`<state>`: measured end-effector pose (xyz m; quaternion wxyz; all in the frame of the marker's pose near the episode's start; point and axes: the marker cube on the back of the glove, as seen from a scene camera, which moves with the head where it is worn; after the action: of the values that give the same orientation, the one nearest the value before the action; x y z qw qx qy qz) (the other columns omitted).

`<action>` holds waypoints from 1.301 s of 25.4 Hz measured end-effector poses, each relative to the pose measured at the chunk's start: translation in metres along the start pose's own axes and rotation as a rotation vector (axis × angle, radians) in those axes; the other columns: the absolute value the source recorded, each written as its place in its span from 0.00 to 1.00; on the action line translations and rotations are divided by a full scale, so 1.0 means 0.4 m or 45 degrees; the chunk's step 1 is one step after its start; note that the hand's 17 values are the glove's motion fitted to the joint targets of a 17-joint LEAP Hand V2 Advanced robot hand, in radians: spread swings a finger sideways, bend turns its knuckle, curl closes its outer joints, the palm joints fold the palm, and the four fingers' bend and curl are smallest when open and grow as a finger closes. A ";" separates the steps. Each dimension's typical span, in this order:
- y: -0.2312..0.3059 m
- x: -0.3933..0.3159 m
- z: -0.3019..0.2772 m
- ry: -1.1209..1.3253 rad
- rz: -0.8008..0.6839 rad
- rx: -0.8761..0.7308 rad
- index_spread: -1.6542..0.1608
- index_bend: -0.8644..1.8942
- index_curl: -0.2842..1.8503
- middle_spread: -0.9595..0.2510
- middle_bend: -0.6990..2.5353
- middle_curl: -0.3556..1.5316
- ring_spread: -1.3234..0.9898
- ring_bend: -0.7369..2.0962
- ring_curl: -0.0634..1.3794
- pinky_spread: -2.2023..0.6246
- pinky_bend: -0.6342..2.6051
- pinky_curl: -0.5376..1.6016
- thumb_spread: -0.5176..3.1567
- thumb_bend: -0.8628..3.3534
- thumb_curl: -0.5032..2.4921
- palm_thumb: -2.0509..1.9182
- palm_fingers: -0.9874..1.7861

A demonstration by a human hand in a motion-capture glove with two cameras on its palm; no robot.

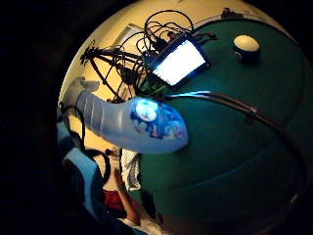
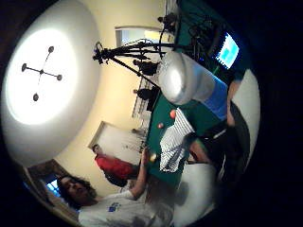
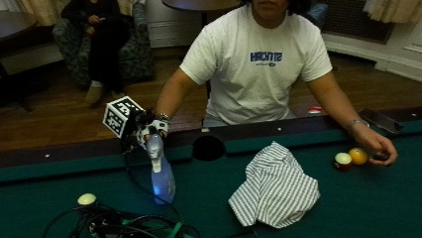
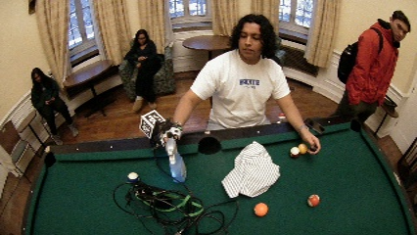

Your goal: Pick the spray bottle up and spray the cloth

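- While the gloved right hand (image 3: 153, 130) curls its fingers round the spray bottle (image 3: 160, 174) at its neck, the bottle hangs below them, base on the green table (image 3: 369, 203).
- Beyond the bottle's far side, well apart, lies the striped cloth (image 3: 276, 187).

You can see blue lettering across the chest of the person's white T-shirt (image 3: 266, 58), but it cannot be made out. The spray bottle (image 1: 142, 122) carries a blue label (pictures only, as far as you can tell), no legible words.
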<state>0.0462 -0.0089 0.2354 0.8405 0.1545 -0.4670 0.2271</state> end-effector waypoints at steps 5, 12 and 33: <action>0.013 0.017 -0.003 -0.068 0.036 0.000 0.76 0.55 0.35 0.61 0.45 0.51 0.48 0.61 0.43 0.75 0.45 0.50 0.27 0.22 0.37 0.80 0.86; 0.022 0.031 -0.006 -0.054 0.083 -0.039 0.77 0.53 0.37 0.61 0.45 0.54 0.48 0.61 0.45 0.73 0.47 0.52 0.27 0.20 0.38 0.78 0.76; -0.064 0.035 0.094 -0.102 0.070 -0.305 0.72 0.36 0.30 0.66 0.32 0.42 0.50 0.44 0.30 0.80 0.32 0.43 0.38 0.19 0.32 0.70 0.50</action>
<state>0.0393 -0.0449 0.2656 0.8271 0.0489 -0.5279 0.1864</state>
